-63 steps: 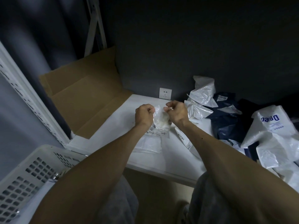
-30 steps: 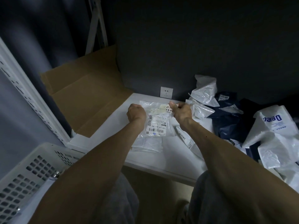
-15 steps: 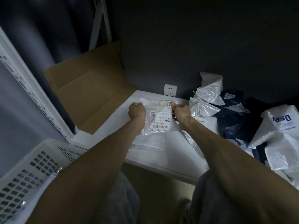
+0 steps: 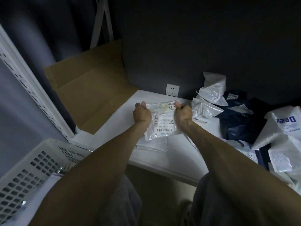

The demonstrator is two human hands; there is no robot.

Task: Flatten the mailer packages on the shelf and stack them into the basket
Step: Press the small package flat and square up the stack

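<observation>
White shelf [image 4: 151,98], dark wall [image 4: 195,46].
My left hand [image 4: 142,114] and right hand [image 4: 183,114], fisted, pinch clear plastic mailer [image 4: 163,123] between them.

Left grip [image 4: 142,113] and right grip [image 4: 183,114] are clenched, held level.

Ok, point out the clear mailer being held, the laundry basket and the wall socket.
clear mailer [image 4: 164,126], head view, on its barcode label.
white basket [image 4: 32,170], head view, on its perforated side wall.
wall socket [image 4: 172,90], head view, centre of its faceplate.
</observation>
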